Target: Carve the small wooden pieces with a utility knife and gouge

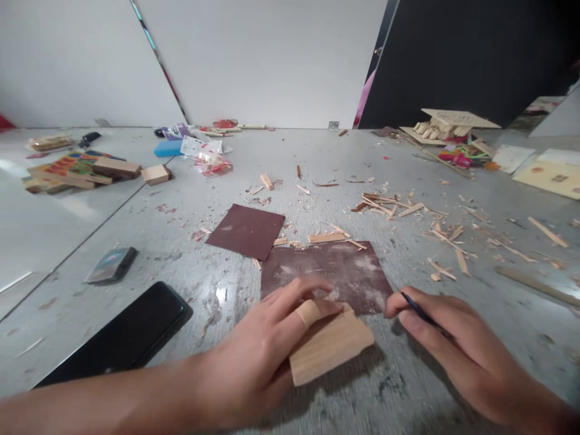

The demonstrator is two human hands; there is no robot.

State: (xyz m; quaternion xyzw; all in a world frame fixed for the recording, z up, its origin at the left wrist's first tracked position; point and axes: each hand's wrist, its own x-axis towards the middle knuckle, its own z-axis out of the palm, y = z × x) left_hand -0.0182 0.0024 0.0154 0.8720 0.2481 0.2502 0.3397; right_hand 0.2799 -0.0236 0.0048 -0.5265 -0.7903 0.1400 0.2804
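Note:
My left hand (276, 341), a tan bandage around one finger, is closed on a pale wooden block (333, 350). The block's upper right edge is uneven, and it is tilted at the near edge of a brown sandpaper sheet (326, 269) streaked with pale dust. To the right of the block, my right hand (446, 338) pinches a slim dark tool (421, 313); its working end cannot be made out. A second, smaller sandpaper piece (247, 231) lies farther off to the left. Wood slivers (326, 237) rest along the sheet's far edge.
At left lie a black phone (122, 332) and a small flat case (111, 264). Wooden blocks (118, 168) sit behind them. Wood shavings (394, 205) litter the right side. A small wooden model (441, 127) stands at the back right, and white panels (272, 60) border the far edge.

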